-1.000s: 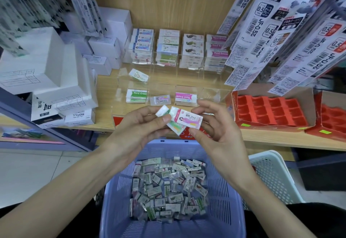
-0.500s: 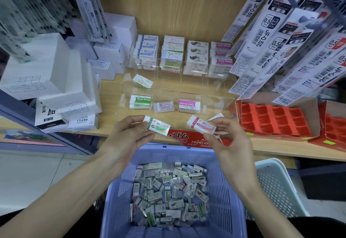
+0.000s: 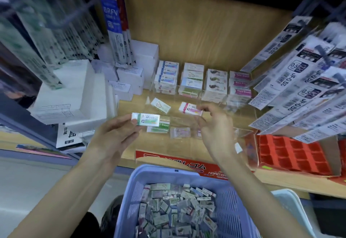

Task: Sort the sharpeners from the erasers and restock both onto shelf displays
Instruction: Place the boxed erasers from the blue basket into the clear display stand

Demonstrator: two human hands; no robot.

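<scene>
My left hand [image 3: 114, 140] pinches a green-labelled eraser [image 3: 146, 119] above the front left of the clear display tray [image 3: 241, 134]. My right hand [image 3: 215, 132] pinches a pink-labelled eraser [image 3: 189, 108] over the tray's middle row. A loose eraser [image 3: 160, 105] lies in a back compartment, and green [image 3: 159, 128] and pink [image 3: 180, 132] erasers lie in the front row. Stacked erasers [image 3: 192, 82] fill the back row against the wooden wall. A purple basket [image 3: 131, 191] below holds several wrapped erasers [image 3: 177, 209].
White boxes [image 3: 74, 95] are stacked on the shelf at left. Hanging refill packs [image 3: 303, 88] crowd the right side, above a red compartment tray [image 3: 292, 155]. More hanging packs [image 3: 116, 22] hang at upper left. A white basket [image 3: 292, 211] stands right of the purple one.
Both hands have moved up and forward from above the basket to over the display tray, each carrying its eraser. The hands are further apart. The view has tilted upward.
</scene>
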